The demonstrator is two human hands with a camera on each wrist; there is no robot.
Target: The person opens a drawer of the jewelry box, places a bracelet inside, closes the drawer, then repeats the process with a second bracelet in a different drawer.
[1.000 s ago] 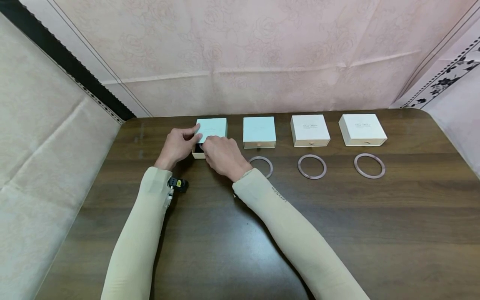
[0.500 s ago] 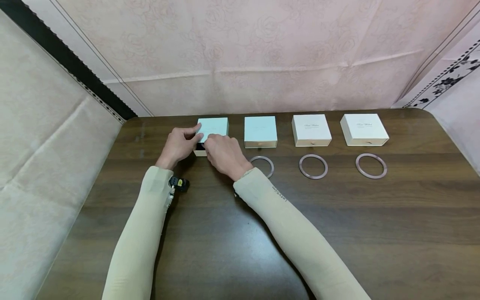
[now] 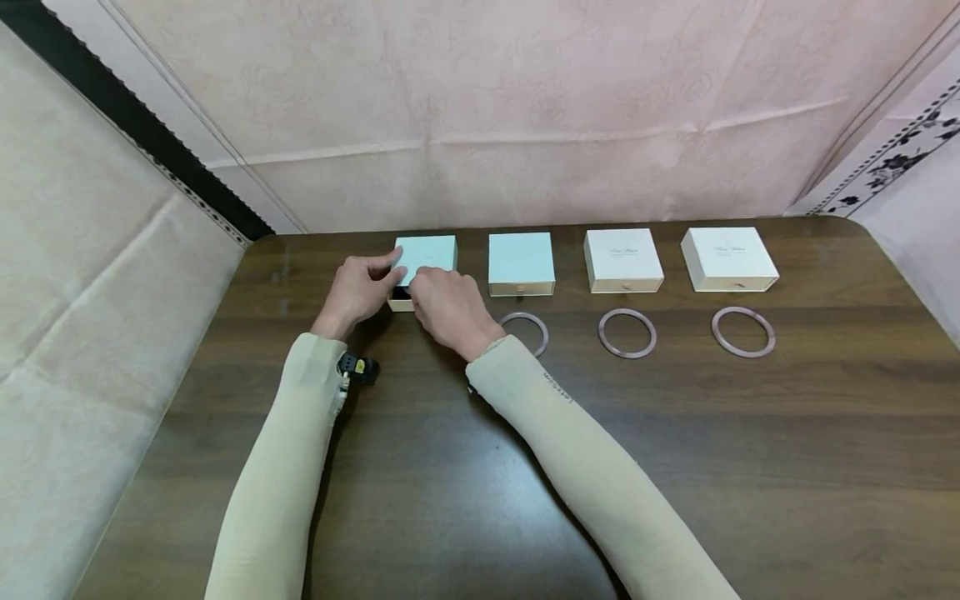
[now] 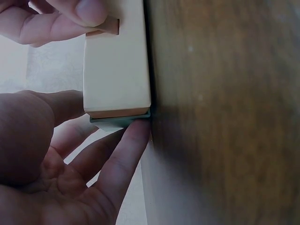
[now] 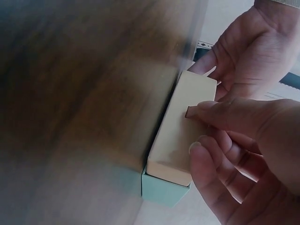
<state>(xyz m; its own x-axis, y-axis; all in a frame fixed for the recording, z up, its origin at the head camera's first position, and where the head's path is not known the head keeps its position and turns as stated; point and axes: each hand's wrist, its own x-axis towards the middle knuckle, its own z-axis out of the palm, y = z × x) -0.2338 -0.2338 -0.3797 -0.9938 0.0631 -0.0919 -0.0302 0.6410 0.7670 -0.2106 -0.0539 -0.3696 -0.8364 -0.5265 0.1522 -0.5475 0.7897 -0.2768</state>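
Observation:
The leftmost mint-green drawer box (image 3: 431, 250) stands at the table's far side with its cream drawer (image 5: 176, 136) pulled out partway. My left hand (image 3: 354, 290) holds the box at its left, with thumb and fingers about the sleeve's side and top edge. At the drawer front, my right hand (image 3: 453, 310) pinches a small brown pull tab (image 5: 191, 111) between thumb and finger. In the head view that hand covers most of the drawer, and what lies inside is mostly hidden.
Another mint-green box (image 3: 521, 258) and two white boxes (image 3: 621, 257) continue the row rightward. Before them lie a partly covered bangle (image 3: 538, 329), a middle bangle (image 3: 602, 333) and a right bangle (image 3: 767, 333) on the wooden table (image 3: 480, 467). Patterned cloth (image 3: 480, 100) hangs behind.
The cream drawer has slid slightly inward, so less of it sticks out. Both hands stay nearly in place; over the last half second little differs.

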